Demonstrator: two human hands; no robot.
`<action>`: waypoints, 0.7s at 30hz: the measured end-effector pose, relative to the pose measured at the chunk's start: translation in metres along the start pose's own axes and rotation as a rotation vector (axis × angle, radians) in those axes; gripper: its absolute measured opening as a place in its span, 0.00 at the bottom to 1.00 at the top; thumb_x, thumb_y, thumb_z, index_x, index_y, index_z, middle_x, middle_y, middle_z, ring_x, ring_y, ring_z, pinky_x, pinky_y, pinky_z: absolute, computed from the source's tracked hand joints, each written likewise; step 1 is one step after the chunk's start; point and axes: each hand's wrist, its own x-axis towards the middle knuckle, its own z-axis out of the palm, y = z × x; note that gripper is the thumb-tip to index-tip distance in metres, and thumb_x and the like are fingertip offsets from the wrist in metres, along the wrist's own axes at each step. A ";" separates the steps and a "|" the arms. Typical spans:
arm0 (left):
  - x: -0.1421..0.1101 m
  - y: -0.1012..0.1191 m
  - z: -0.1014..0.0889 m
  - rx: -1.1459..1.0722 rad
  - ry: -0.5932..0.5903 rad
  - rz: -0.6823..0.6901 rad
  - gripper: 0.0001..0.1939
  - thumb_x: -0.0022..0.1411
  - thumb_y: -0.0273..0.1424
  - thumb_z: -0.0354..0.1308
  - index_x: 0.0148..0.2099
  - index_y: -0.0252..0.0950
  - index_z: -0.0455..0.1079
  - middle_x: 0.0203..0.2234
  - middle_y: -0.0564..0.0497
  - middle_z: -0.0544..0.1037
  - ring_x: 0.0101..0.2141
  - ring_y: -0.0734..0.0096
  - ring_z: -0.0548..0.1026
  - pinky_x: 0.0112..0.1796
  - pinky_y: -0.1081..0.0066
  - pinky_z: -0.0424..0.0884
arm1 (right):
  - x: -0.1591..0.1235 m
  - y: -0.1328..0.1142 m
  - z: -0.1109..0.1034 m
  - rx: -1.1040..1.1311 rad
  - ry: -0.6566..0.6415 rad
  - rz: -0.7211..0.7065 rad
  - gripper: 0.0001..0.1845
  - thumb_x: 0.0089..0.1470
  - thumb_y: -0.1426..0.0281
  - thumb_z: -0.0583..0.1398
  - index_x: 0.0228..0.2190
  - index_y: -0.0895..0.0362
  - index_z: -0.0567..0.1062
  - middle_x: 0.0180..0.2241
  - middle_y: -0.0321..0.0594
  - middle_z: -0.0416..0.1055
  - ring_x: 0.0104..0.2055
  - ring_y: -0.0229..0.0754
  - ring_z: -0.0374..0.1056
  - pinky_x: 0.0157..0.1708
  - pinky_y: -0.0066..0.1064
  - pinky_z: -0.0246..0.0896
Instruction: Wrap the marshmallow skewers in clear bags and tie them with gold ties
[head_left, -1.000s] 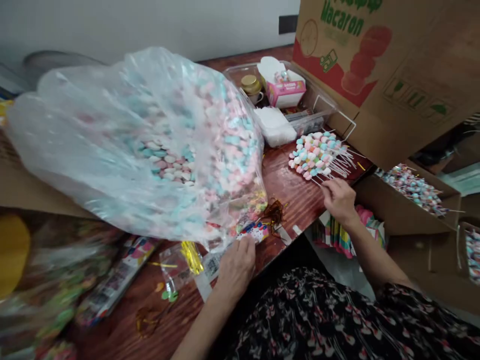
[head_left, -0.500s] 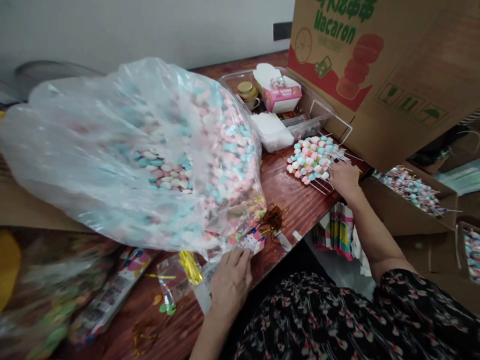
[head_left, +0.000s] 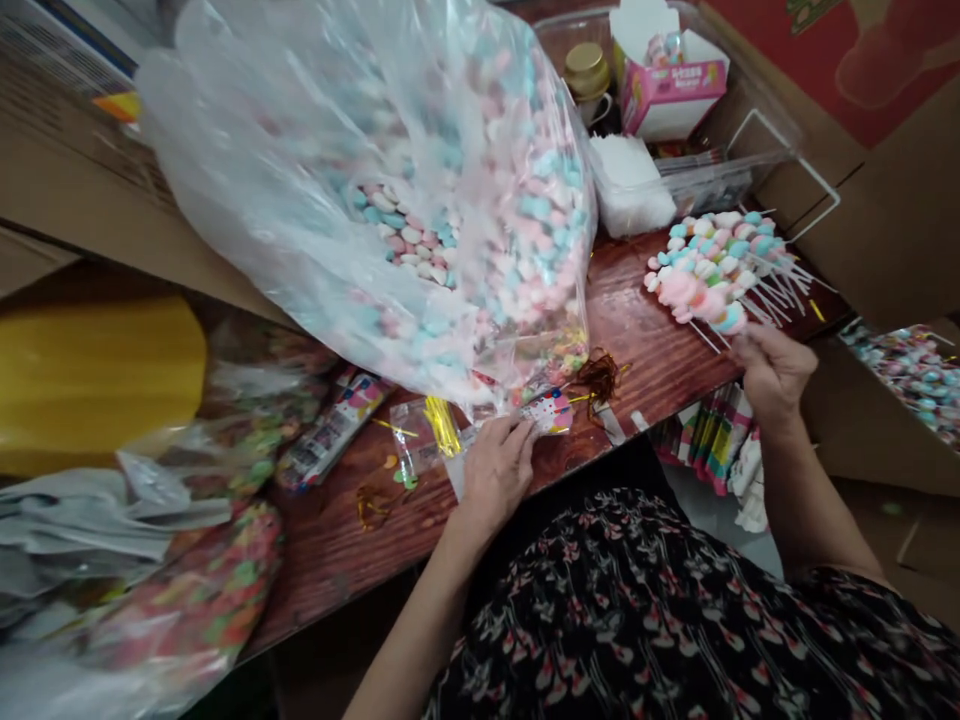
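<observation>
The bulging plastic bag crowds the wooden table between the left hand and right hand.

No words could be made out from where I stood.

The pink paper box in the clear tray carried a line of small lettering across its front, too small to read. The long printed packet lying on the surface had coloured lettering, but it was just as tiny and slightly blurred. The small card by the bag's neck showed dots and a bright pattern, with no legible word. The striped packets below the edge had coloured bands and fine print that I couldn't read. No brand name, number or sign was legible on any of them.
</observation>
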 end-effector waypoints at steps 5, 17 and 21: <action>0.001 -0.007 -0.003 -0.168 0.014 -0.053 0.10 0.66 0.29 0.54 0.38 0.36 0.77 0.32 0.47 0.78 0.35 0.66 0.74 0.39 0.66 0.71 | -0.036 -0.029 0.013 0.187 -0.401 -0.030 0.08 0.58 0.67 0.60 0.36 0.53 0.80 0.26 0.35 0.74 0.26 0.36 0.69 0.29 0.28 0.64; 0.017 -0.024 -0.009 -0.374 -0.111 -0.174 0.05 0.59 0.30 0.60 0.34 0.36 0.77 0.28 0.51 0.78 0.30 0.71 0.75 0.34 0.72 0.69 | -0.045 -0.050 0.017 0.220 -0.614 -0.126 0.10 0.60 0.67 0.57 0.36 0.54 0.79 0.26 0.37 0.75 0.26 0.36 0.69 0.29 0.27 0.63; 0.015 -0.022 -0.013 -0.348 -0.152 -0.070 0.09 0.63 0.32 0.58 0.42 0.37 0.78 0.34 0.48 0.79 0.35 0.69 0.76 0.39 0.70 0.70 | -0.047 -0.051 0.014 0.222 -0.611 -0.136 0.09 0.60 0.68 0.58 0.36 0.54 0.79 0.26 0.37 0.74 0.27 0.36 0.69 0.29 0.27 0.63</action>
